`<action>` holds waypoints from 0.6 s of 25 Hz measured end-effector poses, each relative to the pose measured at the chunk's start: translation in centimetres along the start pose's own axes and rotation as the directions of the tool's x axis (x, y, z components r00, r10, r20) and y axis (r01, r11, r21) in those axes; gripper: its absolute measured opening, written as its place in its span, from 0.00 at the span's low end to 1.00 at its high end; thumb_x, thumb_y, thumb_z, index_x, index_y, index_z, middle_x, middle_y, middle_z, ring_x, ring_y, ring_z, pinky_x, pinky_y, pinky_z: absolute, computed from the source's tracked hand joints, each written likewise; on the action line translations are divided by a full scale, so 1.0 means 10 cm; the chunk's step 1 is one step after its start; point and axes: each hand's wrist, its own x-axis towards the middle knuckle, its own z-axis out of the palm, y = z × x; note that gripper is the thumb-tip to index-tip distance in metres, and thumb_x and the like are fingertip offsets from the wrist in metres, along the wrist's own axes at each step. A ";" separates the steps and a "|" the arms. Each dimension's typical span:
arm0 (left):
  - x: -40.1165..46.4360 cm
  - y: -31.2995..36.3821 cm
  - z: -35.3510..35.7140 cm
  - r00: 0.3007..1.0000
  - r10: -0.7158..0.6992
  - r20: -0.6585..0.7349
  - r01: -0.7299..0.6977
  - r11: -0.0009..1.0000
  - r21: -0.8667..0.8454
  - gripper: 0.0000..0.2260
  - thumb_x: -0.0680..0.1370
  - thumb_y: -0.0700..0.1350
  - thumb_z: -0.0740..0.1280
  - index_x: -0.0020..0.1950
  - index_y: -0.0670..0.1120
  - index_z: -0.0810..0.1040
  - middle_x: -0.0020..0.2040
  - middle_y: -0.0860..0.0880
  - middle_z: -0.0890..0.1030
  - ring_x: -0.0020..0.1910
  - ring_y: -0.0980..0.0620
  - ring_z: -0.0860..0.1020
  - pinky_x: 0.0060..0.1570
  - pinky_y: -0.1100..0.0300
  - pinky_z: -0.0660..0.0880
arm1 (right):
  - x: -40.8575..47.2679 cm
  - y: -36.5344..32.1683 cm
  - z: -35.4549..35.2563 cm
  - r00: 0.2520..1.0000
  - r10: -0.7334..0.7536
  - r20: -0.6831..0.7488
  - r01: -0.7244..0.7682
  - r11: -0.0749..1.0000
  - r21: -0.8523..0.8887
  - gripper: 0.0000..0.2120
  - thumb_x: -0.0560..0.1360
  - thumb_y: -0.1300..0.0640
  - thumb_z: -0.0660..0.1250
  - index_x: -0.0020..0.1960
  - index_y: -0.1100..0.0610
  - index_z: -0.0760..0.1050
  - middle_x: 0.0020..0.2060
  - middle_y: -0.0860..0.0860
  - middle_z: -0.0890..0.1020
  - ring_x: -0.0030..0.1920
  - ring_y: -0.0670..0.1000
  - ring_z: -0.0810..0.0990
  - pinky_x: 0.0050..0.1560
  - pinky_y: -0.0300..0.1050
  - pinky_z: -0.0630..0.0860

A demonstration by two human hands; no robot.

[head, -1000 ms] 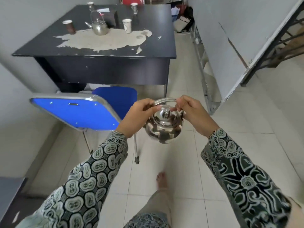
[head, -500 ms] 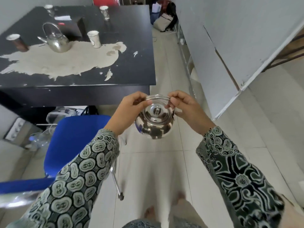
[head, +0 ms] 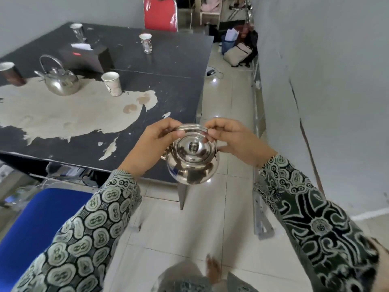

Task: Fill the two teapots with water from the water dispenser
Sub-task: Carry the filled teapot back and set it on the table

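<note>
A shiny steel teapot [head: 192,165] with its lid on hangs in the air beside the table's near right corner. My left hand [head: 155,142] pinches the left end of its wire handle. On the right end, my right hand [head: 233,139] grips that same handle. A second steel teapot [head: 60,80] stands upright on the black table [head: 168,98] at the left, handle raised. No water dispenser is in view.
Paper cups [head: 111,83] [head: 145,43], a dark cup [head: 10,73] and a black box [head: 86,57] stand on the table. A blue chair [head: 31,218] sits at my lower left, a red chair [head: 161,13] behind the table. A grey wall runs along the right; bags [head: 237,53] lie at its far end.
I have walked closer to the table, which now fills the left of the view. Both hands still hold the teapot by its handle, carried forward with me.
</note>
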 end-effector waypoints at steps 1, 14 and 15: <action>0.22 0.00 0.06 0.999 0.020 -0.025 -0.020 1.000 0.010 0.05 0.76 0.39 0.64 0.44 0.49 0.76 0.39 0.53 0.78 0.36 0.61 0.76 0.41 0.70 0.71 | 0.18 0.00 -0.20 1.000 -0.010 0.014 0.010 1.000 0.005 0.07 0.77 0.63 0.59 0.45 0.56 0.74 0.33 0.44 0.77 0.40 0.46 0.76 0.48 0.49 0.76; 2.69 -0.21 -0.45 0.879 0.314 -0.358 -0.009 0.763 0.646 0.09 0.76 0.37 0.63 0.55 0.42 0.78 0.46 0.48 0.82 0.42 0.57 0.77 0.43 0.77 0.67 | 2.74 -0.31 -1.62 0.935 -0.031 0.353 0.056 0.997 -0.061 0.12 0.76 0.67 0.58 0.54 0.55 0.74 0.42 0.47 0.81 0.51 0.47 0.79 0.49 0.55 0.77; 2.84 -0.21 -0.51 0.864 0.306 -0.399 0.034 0.757 0.653 0.10 0.77 0.37 0.64 0.56 0.42 0.78 0.47 0.47 0.83 0.42 0.55 0.78 0.43 0.77 0.67 | 2.96 -0.37 -1.66 0.935 -0.027 0.352 0.059 0.995 -0.081 0.11 0.76 0.66 0.59 0.53 0.55 0.75 0.41 0.46 0.81 0.50 0.47 0.79 0.51 0.58 0.77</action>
